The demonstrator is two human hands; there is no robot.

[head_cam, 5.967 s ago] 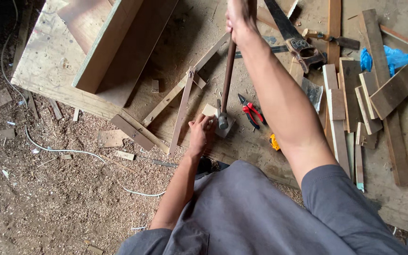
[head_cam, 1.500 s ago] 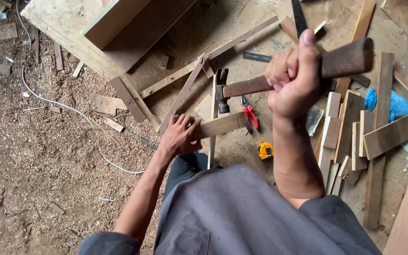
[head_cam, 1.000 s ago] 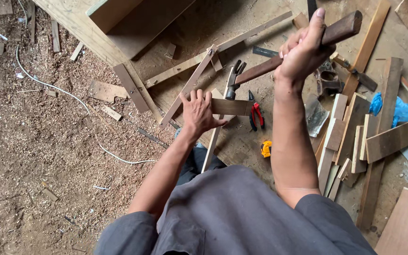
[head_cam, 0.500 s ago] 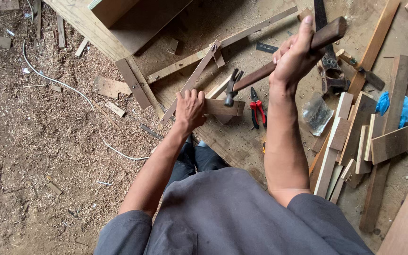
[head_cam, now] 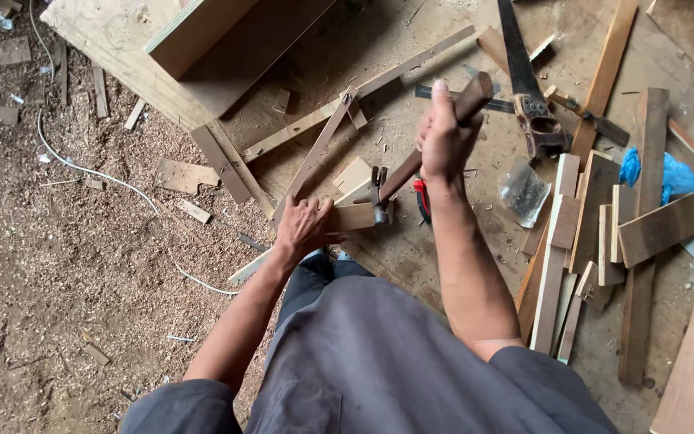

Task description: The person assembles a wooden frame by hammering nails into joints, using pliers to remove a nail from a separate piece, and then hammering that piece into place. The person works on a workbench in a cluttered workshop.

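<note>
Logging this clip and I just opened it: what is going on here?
A person crouches over a plywood floor strewn with sawdust and offcuts. The right hand grips the wooden handle of a claw hammer, whose head is down at a small wooden block. The left hand presses that block flat against the floor. A handsaw lies beyond, red-handled pliers sit by the hammer head, and short wooden slats are piled to the right.

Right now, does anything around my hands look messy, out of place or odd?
Yes. Sawdust and wood chips cover the ground on the left, with a loose white cord trailing through them. A handsaw lies among scattered offcuts. Your right hand grips the hammer, whose head meets the small block under your left hand.
</note>
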